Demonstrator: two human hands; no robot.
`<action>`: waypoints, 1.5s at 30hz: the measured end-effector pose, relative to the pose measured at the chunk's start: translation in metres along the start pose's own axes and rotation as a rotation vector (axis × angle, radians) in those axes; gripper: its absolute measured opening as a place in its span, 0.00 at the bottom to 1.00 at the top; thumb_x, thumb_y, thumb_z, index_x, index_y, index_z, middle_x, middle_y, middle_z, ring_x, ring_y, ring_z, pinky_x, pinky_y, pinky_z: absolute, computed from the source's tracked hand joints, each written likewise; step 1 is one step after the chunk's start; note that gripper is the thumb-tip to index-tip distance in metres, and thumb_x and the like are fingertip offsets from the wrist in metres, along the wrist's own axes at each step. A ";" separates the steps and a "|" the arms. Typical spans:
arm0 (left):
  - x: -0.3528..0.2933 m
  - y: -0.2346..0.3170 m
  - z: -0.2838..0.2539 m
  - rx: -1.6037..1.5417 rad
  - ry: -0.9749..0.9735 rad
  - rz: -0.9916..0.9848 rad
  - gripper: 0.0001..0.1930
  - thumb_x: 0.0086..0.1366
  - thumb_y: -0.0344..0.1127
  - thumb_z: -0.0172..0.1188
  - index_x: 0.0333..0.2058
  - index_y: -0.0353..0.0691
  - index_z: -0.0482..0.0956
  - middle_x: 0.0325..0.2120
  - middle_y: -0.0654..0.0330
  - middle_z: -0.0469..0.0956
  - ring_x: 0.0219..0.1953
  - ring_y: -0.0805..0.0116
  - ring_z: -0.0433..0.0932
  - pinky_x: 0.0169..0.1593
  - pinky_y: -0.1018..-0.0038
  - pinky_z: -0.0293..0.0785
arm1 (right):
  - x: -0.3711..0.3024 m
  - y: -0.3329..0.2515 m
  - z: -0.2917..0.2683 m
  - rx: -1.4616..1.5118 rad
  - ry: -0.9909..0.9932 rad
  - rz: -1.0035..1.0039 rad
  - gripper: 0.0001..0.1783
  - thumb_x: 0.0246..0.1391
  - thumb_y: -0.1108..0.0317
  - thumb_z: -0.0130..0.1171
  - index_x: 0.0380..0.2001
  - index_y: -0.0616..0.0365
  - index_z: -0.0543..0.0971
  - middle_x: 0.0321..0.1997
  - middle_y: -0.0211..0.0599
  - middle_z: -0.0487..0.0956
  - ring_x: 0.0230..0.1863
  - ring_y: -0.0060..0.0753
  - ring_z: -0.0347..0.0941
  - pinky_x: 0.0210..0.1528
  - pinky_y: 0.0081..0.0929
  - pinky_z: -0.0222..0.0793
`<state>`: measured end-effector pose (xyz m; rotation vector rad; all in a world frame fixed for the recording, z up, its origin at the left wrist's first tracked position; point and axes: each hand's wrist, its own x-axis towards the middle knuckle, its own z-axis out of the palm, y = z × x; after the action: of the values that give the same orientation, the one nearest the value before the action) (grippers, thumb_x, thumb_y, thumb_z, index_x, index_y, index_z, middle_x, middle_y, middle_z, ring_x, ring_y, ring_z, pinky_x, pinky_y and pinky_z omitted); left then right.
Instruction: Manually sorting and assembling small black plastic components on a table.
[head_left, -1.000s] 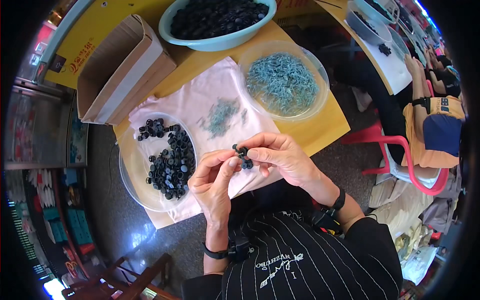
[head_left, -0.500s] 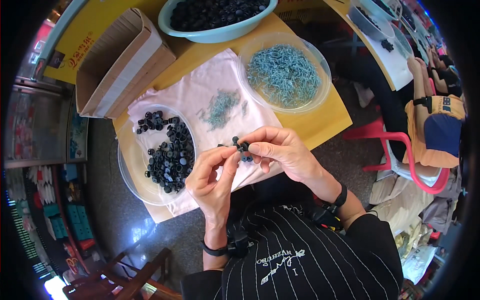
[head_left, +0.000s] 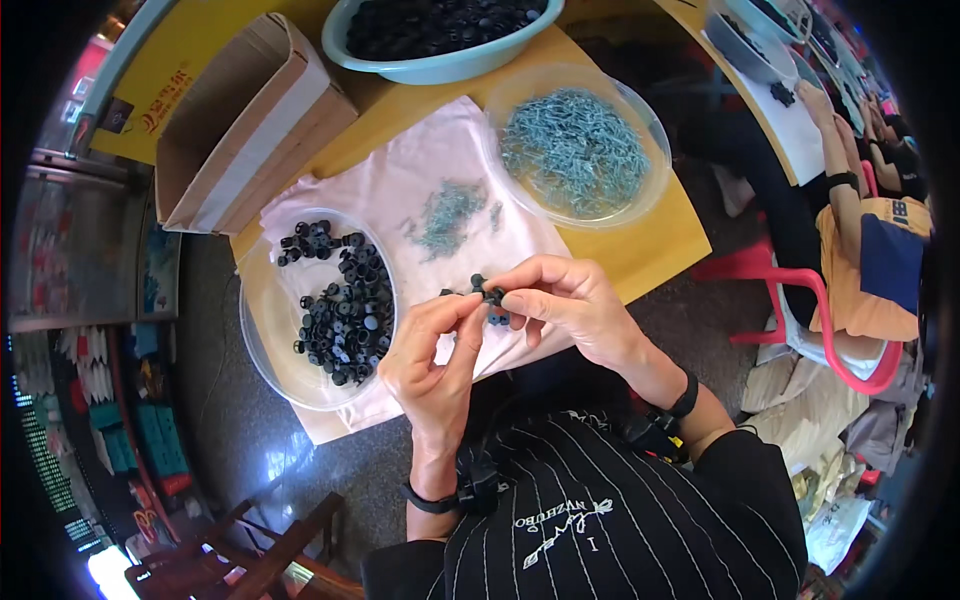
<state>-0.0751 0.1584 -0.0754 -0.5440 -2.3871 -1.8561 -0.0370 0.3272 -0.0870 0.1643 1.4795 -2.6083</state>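
Over the near edge of a pale pink cloth, my two hands meet at the fingertips. My right hand pinches a small black plastic piece between thumb and forefinger. The thumb and forefinger of my left hand are pressed together against its left side; whatever lies between these tips is too small to make out. A few more black pieces show around and beneath the fingers, partly hidden. Beyond my hands lies a loose pile of small screws on the cloth.
Left of my hands, a clear round tub holds many black plastic caps. A clear tub of screws stands at the far right, with a pale blue basin and an open cardboard box behind. Another person sits by a red chair.
The whole view has shifted slightly. My hands keep their pinch on the black piece with hardly any change. At the right, the other person's hand has moved toward a black piece on their table.
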 end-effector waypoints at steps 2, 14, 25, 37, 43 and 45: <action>0.000 0.003 0.003 0.070 0.010 0.069 0.09 0.54 0.20 0.66 0.35 0.33 0.82 0.32 0.55 0.81 0.30 0.70 0.78 0.34 0.78 0.74 | -0.002 0.001 0.000 -0.009 0.024 0.011 0.12 0.60 0.71 0.57 0.45 0.65 0.79 0.36 0.32 0.80 0.33 0.16 0.75 0.32 0.14 0.74; 0.004 -0.010 0.005 -0.318 -0.171 -0.106 0.12 0.58 0.22 0.64 0.42 0.37 0.84 0.37 0.57 0.80 0.39 0.71 0.78 0.41 0.79 0.73 | -0.001 0.009 -0.012 0.121 0.025 0.019 0.11 0.59 0.74 0.57 0.44 0.66 0.78 0.38 0.37 0.80 0.35 0.20 0.76 0.32 0.16 0.76; 0.056 -0.032 -0.065 0.642 0.019 0.018 0.11 0.57 0.28 0.65 0.40 0.34 0.82 0.32 0.54 0.79 0.30 0.66 0.78 0.34 0.74 0.74 | 0.012 -0.039 -0.085 0.082 0.479 -0.450 0.15 0.61 0.72 0.55 0.50 0.62 0.75 0.39 0.31 0.79 0.35 0.14 0.73 0.35 0.08 0.69; 0.079 -0.068 -0.076 0.655 0.018 -0.163 0.10 0.55 0.31 0.66 0.36 0.35 0.82 0.28 0.56 0.82 0.28 0.69 0.78 0.34 0.73 0.73 | -0.003 -0.005 -0.019 -0.208 0.125 -0.113 0.10 0.55 0.78 0.58 0.41 0.65 0.78 0.35 0.31 0.78 0.31 0.17 0.73 0.29 0.14 0.71; 0.078 -0.059 -0.076 0.534 0.043 -0.278 0.08 0.55 0.30 0.65 0.34 0.35 0.81 0.29 0.53 0.82 0.29 0.67 0.79 0.36 0.72 0.74 | -0.010 -0.016 -0.029 -0.326 0.151 -0.186 0.11 0.55 0.77 0.59 0.42 0.66 0.77 0.36 0.31 0.76 0.32 0.14 0.71 0.32 0.13 0.71; 0.070 -0.048 -0.075 0.349 0.088 -0.289 0.07 0.58 0.28 0.65 0.36 0.35 0.81 0.30 0.58 0.82 0.31 0.72 0.79 0.37 0.77 0.74 | -0.015 -0.025 -0.024 -0.311 0.164 -0.200 0.12 0.55 0.76 0.60 0.43 0.65 0.77 0.36 0.32 0.76 0.32 0.15 0.71 0.32 0.13 0.71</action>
<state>-0.1673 0.0933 -0.0806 -0.0899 -2.7568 -1.4543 -0.0258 0.3618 -0.0759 0.2091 2.0326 -2.5156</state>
